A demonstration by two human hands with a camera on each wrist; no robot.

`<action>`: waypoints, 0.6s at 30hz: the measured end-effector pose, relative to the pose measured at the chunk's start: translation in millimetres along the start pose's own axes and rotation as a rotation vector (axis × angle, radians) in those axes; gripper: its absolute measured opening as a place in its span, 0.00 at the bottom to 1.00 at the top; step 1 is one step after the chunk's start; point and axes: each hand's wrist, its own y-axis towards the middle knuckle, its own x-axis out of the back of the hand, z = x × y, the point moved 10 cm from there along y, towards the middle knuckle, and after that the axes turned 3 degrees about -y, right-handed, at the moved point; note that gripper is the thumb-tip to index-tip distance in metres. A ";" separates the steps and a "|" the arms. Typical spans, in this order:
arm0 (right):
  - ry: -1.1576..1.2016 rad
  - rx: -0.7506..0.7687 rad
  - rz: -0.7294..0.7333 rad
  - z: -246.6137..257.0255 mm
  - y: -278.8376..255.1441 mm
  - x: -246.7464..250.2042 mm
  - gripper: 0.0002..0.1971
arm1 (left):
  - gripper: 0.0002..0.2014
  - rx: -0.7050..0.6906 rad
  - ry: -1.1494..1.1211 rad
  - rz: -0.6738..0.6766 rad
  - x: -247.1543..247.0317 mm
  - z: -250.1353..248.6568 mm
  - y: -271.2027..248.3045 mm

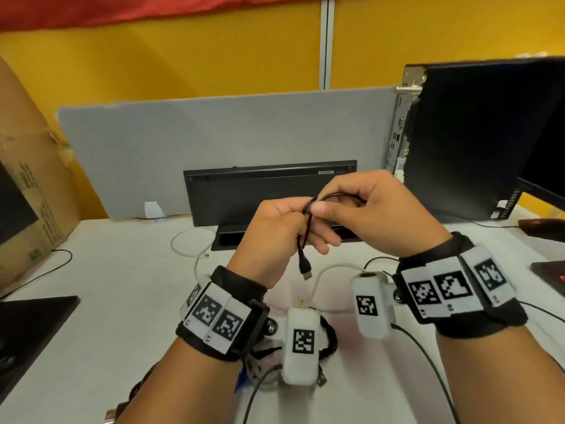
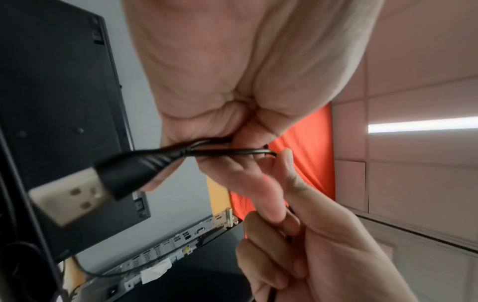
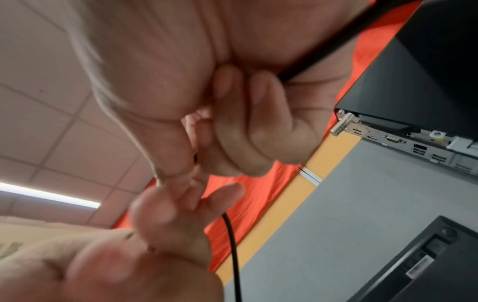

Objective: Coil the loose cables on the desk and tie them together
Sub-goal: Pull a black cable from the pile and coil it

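Both hands are raised over the white desk [image 1: 122, 301] with a thin black USB cable [image 1: 306, 237] between them. My left hand [image 1: 292, 223] curls around the gathered strands, and the cable's USB plug [image 1: 306, 270] hangs below it. My right hand [image 1: 324, 208] pinches a small loop of the same cable beside the left fingers. The left wrist view has the plug [image 2: 70, 196] close up and the cable [image 2: 227, 152] running into my left hand [image 2: 222, 130]. In the right wrist view my right hand [image 3: 232, 132] is curled, with the cable [image 3: 234, 255] dropping past the left palm.
A white cable [image 1: 183, 240] lies loose on the desk, and another white cable [image 1: 330, 267] lies below the hands. A black coiled cable [image 1: 330, 341] sits under my left wrist. A keyboard [image 1: 269, 191] leans on the grey partition. Computer tower [image 1: 474, 133] right, cardboard box [image 1: 30, 179] left.
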 end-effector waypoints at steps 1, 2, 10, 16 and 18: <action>-0.002 0.013 -0.045 -0.6 1.0 3.3 0.03 | 0.23 0.004 0.003 -0.021 2.5 1.3 -0.3; -0.003 0.026 -0.101 -1.6 1.2 8.5 0.04 | 0.22 0.009 0.001 -0.031 3.9 1.3 -1.0; 0.033 0.033 -0.233 -17.9 -0.3 22.0 0.07 | 0.23 0.163 -0.223 0.143 -12.6 6.2 -8.8; -0.179 -0.053 -0.099 -31.1 2.5 -0.3 0.13 | 0.22 -0.043 -0.514 0.148 -5.6 -27.3 -13.6; -0.237 -0.087 0.051 -35.3 1.0 -17.7 0.13 | 0.21 -0.147 -0.510 0.046 8.3 -35.0 -12.1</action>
